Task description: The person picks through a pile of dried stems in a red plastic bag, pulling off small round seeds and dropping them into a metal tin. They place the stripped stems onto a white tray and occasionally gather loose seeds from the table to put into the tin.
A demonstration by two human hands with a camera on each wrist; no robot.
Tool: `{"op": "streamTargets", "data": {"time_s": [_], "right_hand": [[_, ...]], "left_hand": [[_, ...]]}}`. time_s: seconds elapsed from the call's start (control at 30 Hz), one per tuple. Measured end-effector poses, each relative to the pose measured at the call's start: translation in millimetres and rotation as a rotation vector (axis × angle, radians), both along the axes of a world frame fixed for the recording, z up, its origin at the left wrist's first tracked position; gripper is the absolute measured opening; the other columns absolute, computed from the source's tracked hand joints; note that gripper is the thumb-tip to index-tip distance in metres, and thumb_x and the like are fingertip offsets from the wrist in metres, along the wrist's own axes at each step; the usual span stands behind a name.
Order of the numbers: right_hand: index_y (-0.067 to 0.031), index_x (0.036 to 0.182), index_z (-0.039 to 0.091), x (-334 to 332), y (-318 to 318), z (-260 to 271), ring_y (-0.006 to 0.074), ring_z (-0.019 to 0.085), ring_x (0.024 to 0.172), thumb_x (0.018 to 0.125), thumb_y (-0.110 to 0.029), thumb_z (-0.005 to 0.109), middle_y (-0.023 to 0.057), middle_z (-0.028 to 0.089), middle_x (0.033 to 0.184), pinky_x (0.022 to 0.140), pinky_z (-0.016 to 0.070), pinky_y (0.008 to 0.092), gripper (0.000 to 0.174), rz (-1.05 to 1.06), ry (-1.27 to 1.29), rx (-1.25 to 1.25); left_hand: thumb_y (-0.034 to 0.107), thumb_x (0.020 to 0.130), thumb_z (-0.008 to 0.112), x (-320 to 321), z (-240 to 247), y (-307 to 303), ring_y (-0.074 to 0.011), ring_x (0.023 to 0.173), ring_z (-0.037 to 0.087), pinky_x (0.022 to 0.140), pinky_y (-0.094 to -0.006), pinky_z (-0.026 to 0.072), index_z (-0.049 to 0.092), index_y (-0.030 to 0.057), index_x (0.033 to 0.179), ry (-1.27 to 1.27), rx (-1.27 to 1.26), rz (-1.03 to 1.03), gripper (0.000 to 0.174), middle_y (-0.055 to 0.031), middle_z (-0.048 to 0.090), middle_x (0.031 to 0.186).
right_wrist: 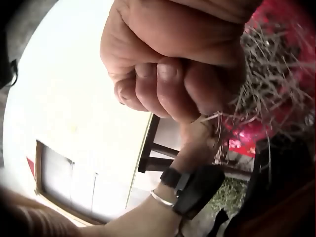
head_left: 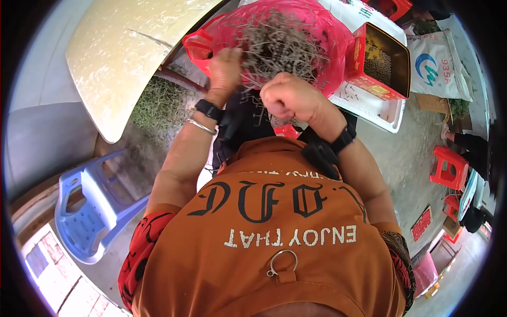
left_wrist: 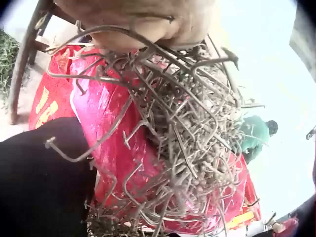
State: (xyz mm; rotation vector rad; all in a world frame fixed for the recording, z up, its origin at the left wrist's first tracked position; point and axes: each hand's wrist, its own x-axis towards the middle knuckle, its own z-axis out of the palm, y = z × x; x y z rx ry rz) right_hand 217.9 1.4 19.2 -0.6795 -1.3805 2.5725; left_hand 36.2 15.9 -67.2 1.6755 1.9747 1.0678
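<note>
In the head view, a tangle of dry stems (head_left: pixel 280 47) lies at twelve o'clock in an open pink bag (head_left: pixel 332 31), whose spread sides probably keep loose bits together; the left hand (head_left: pixel 225 70) is at the tangle's eight o'clock edge, the right hand (head_left: pixel 293 98) at six o'clock, both near the body, presumably for easy reach; at one to two o'clock a red tin (head_left: pixel 363 61) holds small round pieces and seems to stand on a white tray (head_left: pixel 380 117), a handy place beside the right hand.

In the left wrist view, the left hand is at twelve o'clock, with long stems running out from beneath it; its grip appears closed on some of them, likely to steady them against the tangle, though the fingertips are hidden; the bag sags below it, and a red bag (left_wrist: pixel 44 106) with yellow marks shows at nine o'clock.

In the right wrist view, the right hand's grip is closed, fingers folded into the palm; nothing shows inside, and whether something small is tucked there cannot be told; the stems are at three o'clock, just beside the knuckles.
</note>
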Motion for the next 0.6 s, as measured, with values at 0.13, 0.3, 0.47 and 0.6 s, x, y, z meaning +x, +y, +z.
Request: {"op": "streamTargets", "data": {"time_s": [0.13,0.3,0.47,0.6], "right_hand": [[-0.0012,0.061,0.052,3,14,13,0.0069,0.033,0.041,0.075,-0.003,0.047,0.0018,0.042,0.050,0.036,0.0227,0.0211,0.014,-0.452,-0.123,-0.032],[0.0001,0.068,0.058,10,23,12,0.0062,0.037,0.045,0.073,-0.001,0.052,0.0018,0.043,0.051,0.038,0.0234,0.0203,0.008,-0.664,0.076,-0.056],[-0.0001,0.079,0.062,1,23,9,0.0076,0.046,0.052,0.074,-0.003,0.056,0.0003,0.048,0.055,0.042,0.0327,0.0218,0.009,-0.655,-0.084,0.450],[-0.0024,0.080,0.062,-19,19,0,0.0114,0.051,0.054,0.074,-0.008,0.058,0.0021,0.053,0.058,0.048,0.0405,0.0252,0.009,-0.573,-0.325,1.073]], "left_hand": [[0.020,0.084,0.059,-17,5,3,-0.0094,0.054,0.046,0.050,-0.0262,0.0388,0.059,0.0004,0.073,-0.578,-0.046,0.091,0.023,-0.0011,0.052,0.059],[0.017,0.086,0.057,-4,14,-4,-0.0067,0.052,0.042,0.048,-0.0227,0.0351,0.058,0.0031,0.072,-1.012,-0.170,0.047,0.020,0.0034,0.050,0.060],[0.018,0.088,0.055,-11,22,-9,-0.0066,0.055,0.046,0.049,-0.0204,0.0388,0.058,0.0029,0.083,-1.045,-0.199,-0.024,0.017,0.0019,0.054,0.068],[0.021,0.089,0.053,-15,19,-12,-0.0078,0.058,0.050,0.052,-0.0213,0.0422,0.059,0.0018,0.088,-1.079,-0.241,-0.076,0.020,-0.0004,0.057,0.071]]}}
